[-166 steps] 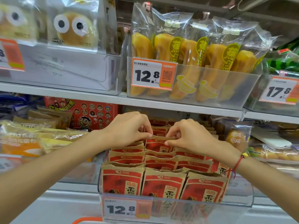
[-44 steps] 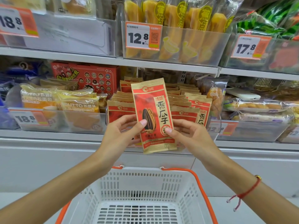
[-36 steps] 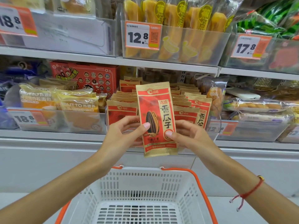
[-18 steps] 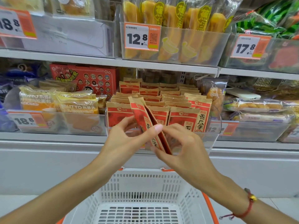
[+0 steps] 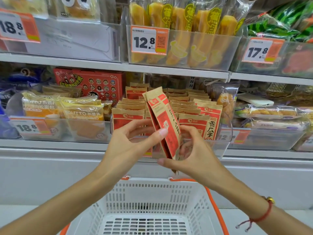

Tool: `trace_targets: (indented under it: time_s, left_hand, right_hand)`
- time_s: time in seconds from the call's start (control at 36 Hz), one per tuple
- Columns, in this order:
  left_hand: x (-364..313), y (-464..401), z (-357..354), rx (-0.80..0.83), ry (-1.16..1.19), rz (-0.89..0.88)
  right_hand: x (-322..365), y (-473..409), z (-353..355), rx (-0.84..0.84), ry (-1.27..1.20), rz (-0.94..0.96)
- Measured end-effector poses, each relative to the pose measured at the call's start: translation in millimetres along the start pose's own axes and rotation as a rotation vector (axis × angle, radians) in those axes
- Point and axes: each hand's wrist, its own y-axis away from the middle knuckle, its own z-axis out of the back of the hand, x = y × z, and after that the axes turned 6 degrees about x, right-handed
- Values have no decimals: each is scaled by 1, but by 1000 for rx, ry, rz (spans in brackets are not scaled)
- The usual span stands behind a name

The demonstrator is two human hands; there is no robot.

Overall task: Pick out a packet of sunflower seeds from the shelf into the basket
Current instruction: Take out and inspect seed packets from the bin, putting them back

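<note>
So I've got the shelf (image 5: 169, 72) up front and the white basket (image 5: 152, 197) sitting right under my arms. The seed packet (image 5: 162, 122) is off the shelf's front edge, up in the air above the basket's far rim. Left hand (image 5: 133, 141) pinches its side, right hand (image 5: 191, 155) grips the bottom. Next I reckon it's just lower and let go. Compared to a second ago, it's turned edge-on; the front was facing me.
</note>
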Motion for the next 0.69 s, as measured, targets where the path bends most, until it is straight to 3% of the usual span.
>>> trace_targets:
  time_s: [0.11, 0.22, 0.5, 0.69]
  left_hand:
    - [3, 1, -5, -11, 5, -52]
    - [6, -5, 3, -6, 69, -33]
    - [14, -10, 9, 177, 56, 10]
    - [25, -10, 0, 270, 32, 75]
  right_hand:
    - [1, 2, -3, -43, 56, 23]
    - [1, 1, 4, -97, -35, 58]
    - [0, -7, 19, -217, -193, 138]
    - [-6, -9, 26, -268, -364, 68]
